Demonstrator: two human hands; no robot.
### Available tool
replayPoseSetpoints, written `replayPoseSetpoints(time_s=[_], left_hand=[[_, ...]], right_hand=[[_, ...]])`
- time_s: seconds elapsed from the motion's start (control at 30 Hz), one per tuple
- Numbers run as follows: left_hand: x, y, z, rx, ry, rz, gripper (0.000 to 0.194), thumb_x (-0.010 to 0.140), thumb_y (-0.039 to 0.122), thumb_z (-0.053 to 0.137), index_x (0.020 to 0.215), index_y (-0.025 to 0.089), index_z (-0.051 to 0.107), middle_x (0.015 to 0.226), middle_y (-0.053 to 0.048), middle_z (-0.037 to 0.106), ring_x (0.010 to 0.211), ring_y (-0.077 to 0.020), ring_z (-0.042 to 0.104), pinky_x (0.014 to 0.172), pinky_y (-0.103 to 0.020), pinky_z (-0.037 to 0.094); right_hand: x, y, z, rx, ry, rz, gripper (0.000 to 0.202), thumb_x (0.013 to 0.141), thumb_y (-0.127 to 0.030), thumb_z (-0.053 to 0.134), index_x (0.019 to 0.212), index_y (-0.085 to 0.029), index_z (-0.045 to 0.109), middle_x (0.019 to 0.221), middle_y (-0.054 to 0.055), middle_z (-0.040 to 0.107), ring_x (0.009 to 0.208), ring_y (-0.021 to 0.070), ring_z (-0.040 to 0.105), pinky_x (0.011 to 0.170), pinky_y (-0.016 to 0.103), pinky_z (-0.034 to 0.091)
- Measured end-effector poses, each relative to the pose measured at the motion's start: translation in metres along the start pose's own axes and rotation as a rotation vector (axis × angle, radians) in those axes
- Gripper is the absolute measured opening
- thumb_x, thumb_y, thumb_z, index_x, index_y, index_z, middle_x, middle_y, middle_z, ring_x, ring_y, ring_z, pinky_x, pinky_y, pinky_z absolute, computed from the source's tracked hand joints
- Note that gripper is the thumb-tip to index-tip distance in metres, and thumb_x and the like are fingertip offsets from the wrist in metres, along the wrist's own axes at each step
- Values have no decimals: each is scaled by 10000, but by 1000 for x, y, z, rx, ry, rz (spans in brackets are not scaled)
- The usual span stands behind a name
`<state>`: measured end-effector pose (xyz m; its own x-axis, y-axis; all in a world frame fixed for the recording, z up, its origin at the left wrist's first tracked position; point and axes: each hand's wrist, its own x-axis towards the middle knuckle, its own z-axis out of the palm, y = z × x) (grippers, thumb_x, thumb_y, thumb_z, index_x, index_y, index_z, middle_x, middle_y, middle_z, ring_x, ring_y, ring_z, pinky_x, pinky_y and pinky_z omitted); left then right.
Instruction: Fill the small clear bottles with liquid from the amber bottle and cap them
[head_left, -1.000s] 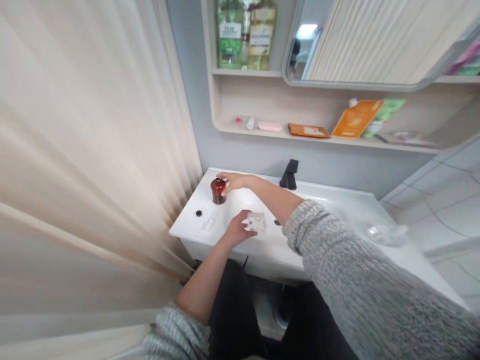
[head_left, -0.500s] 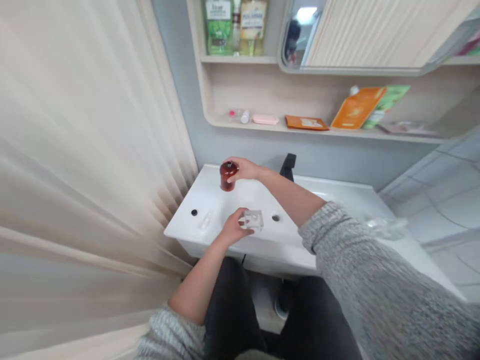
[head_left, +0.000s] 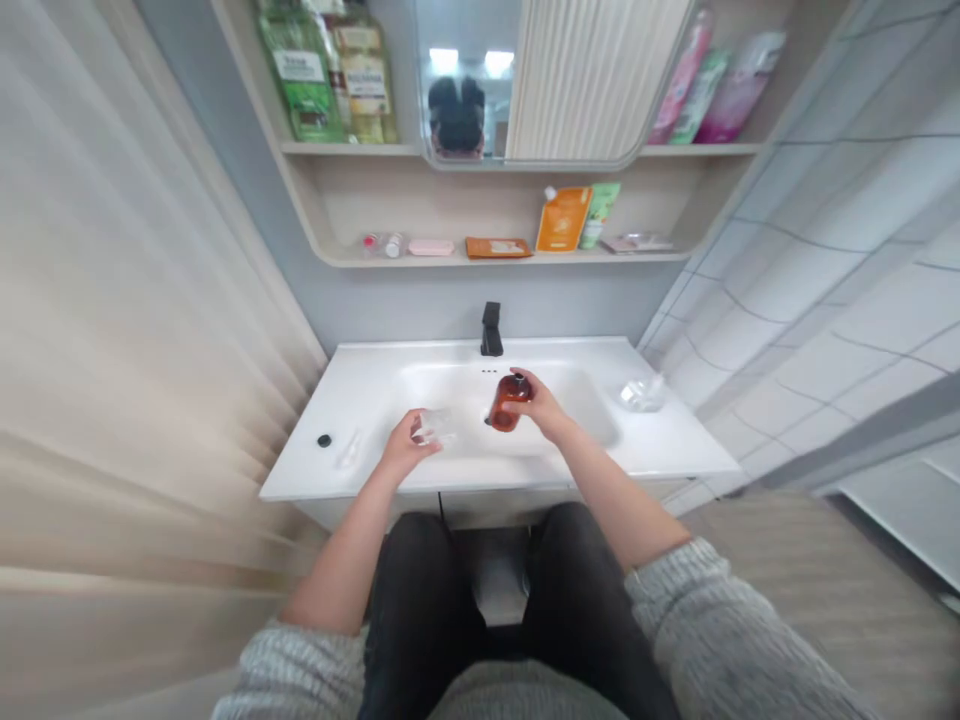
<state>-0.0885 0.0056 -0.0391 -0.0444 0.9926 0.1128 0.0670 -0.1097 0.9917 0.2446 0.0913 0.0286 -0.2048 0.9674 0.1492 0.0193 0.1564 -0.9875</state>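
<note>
The fingers [head_left: 525,392] of the right hand [head_left: 541,408] are wrapped around a small brown bottle [head_left: 508,402], holding it tilted above the sink [head_left: 420,385], just in front of the black tap [head_left: 491,330]. The fingers of the left hand [head_left: 403,448] are curled around a clear glass [head_left: 439,427], which sits low over the near left part of the basin; whether it rests on the porcelain or is lifted off it I cannot tell. Bottle and glass are near each other but apart, the bottle's top end leaning down toward the basin.

As things lie, both things are already picked up and brought together over the basin; nothing can be seen running from the bottle, and the glass looks empty, though it is too small and blurred to be sure. So the pouring or dispensing step seems not yet done.

On the white surface to the left lie a small black cap [head_left: 324,440] and a clear thing beside it, well apart from the hands. At the right corner sits a crumpled clear wrapper [head_left: 640,394]. The shelf [head_left: 510,258] above carries packets and small tubes.
</note>
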Motion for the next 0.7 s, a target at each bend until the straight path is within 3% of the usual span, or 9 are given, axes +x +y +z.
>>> replayPoseSetpoints(time_s=[0.13, 0.27, 0.4, 0.7], left_hand=[[0, 0, 1, 3, 41, -2, 821, 491, 341, 1006, 1215, 239, 633, 1262, -66, 735, 1032, -245, 748, 960, -473, 629], [-1, 6, 4, 30, 60, 17, 799, 491, 364, 1007, 1190, 229, 645, 1269, -75, 734, 1095, -260, 738, 951, -446, 625], [-4, 11, 7, 95, 58, 48, 780, 538, 414, 998, 1211, 222, 653, 1227, -85, 745, 1127, -276, 734, 955, -453, 623], [4, 22, 25, 126, 16, 64, 781, 589, 437, 986, 1253, 222, 634, 1264, -88, 735, 1066, -241, 748, 999, -445, 611]], right_hand=[[-15, 36, 10, -162, 64, 32, 861, 538, -419, 991, 1307, -224, 655, 1243, 96, 769, 1149, 311, 731, 1126, 540, 553], [-24, 54, 18, -308, 50, 25, 824, 557, -446, 980, 1279, -234, 642, 1214, 81, 772, 1119, 295, 732, 1120, 519, 545], [-29, 60, 20, -373, 25, 19, 787, 632, -517, 958, 1300, -261, 630, 1186, 57, 775, 1084, 285, 736, 1104, 516, 548], [-29, 56, 22, -212, -218, -99, 859, 561, -470, 993, 1308, -234, 640, 1271, 65, 753, 1174, 275, 717, 1119, 440, 536]])
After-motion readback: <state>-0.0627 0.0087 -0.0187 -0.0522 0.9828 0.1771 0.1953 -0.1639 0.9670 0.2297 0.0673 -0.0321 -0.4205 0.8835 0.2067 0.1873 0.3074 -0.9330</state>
